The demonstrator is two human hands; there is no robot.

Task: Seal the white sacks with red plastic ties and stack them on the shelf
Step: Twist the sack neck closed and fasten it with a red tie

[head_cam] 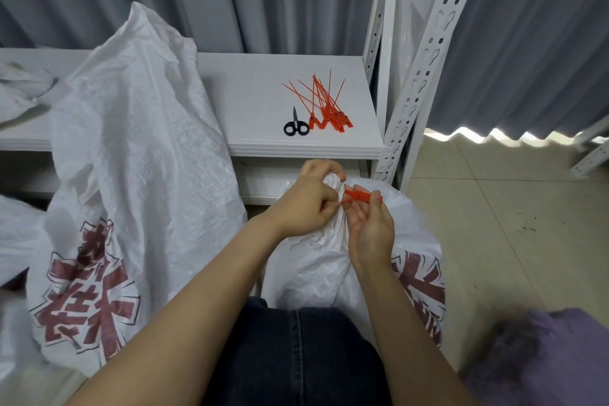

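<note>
My left hand (306,203) squeezes the bunched top of the white sack (329,269) by my knees. My right hand (370,229) pinches the flat end of a red tie (361,197) right beside that top. Behind them, spare ties (326,109) and black scissors (295,127) lie on the shelf (257,99). A bigger sack (131,158) leans at the left.

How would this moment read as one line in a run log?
step: sealing | left hand: grips gathered neck of white sack | right hand: pinches red plastic tie | spare ties, scissors: on shelf
</note>
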